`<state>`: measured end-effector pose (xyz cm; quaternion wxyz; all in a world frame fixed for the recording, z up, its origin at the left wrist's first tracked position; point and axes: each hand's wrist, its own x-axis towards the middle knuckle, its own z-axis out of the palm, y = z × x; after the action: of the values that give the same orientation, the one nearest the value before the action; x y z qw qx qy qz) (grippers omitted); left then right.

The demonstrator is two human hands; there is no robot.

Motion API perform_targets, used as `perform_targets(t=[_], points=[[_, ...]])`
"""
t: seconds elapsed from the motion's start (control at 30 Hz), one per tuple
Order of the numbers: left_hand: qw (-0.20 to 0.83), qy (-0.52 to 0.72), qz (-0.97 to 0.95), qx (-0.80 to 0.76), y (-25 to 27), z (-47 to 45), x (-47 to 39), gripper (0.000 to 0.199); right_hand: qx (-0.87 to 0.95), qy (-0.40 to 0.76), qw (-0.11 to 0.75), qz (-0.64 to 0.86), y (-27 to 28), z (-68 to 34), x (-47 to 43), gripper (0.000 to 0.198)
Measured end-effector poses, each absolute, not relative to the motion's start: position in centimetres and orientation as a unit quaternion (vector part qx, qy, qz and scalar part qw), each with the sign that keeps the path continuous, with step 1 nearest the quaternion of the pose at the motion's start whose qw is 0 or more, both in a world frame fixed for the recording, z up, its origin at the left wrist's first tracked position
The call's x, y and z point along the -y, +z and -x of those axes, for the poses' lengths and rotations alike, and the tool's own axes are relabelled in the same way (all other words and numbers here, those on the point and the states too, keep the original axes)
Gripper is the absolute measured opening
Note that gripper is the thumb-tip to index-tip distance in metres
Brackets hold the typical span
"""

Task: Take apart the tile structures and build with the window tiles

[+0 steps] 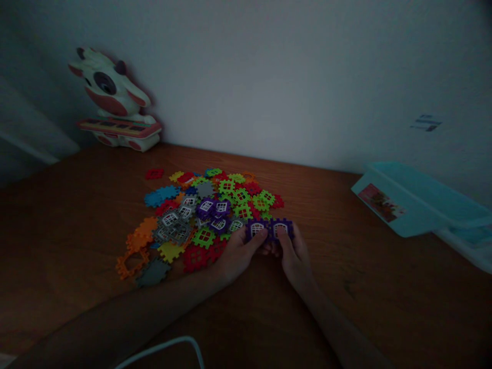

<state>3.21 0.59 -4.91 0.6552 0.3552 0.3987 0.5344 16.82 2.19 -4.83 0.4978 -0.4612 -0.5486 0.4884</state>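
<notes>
My left hand (239,252) pinches a purple interlocking tile (255,225) with a white arched window, its thumb on the front face. My right hand (295,256) grips a second purple window tile (285,225) the same way. Both tiles are side by side with their toothed edges meeting; whether they are fully locked I cannot tell. The fingers behind the tiles are mostly hidden. Just left of and beyond my hands lies a heap of toothed plastic tiles, with purple window tiles (219,224), green tiles (241,196), grey window tiles (169,219) and red tiles (195,257).
A white and red cow toy with a keyboard (119,127) stands at the back left by the wall (269,77). A light-blue plastic bin (413,205) is at the right on the wooden table (346,287). A pale curved cord or bar (169,342) crosses the near edge.
</notes>
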Motion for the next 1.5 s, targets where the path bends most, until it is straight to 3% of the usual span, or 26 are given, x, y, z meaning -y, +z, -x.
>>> perform_targets(t=[0.5, 0.77, 1.07, 1.23, 1.5], points=[[0.624, 0.522, -0.403, -0.419, -4.6, -2.9, -0.3, 0.049, 0.578, 0.488, 0.472, 0.453, -4.2, -16.8, -2.0, 0.034], [0.623, 0.540, -0.412, -0.388, -5.0, -2.8, -0.3, 0.042, 0.575, 0.527, 0.455, 0.429, -4.6, -16.9, -2.0, 0.031], [0.614, 0.498, -0.473, -0.389, -3.8, -2.9, -0.1, 0.040, 0.519, 0.557, 0.502, 0.411, -5.8, -17.8, -2.6, 0.029], [0.608, 0.504, -0.470, -0.394, -4.4, -3.1, 0.0, 0.043, 0.527, 0.502, 0.498, 0.472, -5.9, -18.0, -3.1, 0.041], [0.607, 0.519, -0.472, -0.372, -4.6, -3.2, 0.3, 0.038, 0.544, 0.453, 0.486, 0.513, -5.1, -18.1, -3.1, 0.041]])
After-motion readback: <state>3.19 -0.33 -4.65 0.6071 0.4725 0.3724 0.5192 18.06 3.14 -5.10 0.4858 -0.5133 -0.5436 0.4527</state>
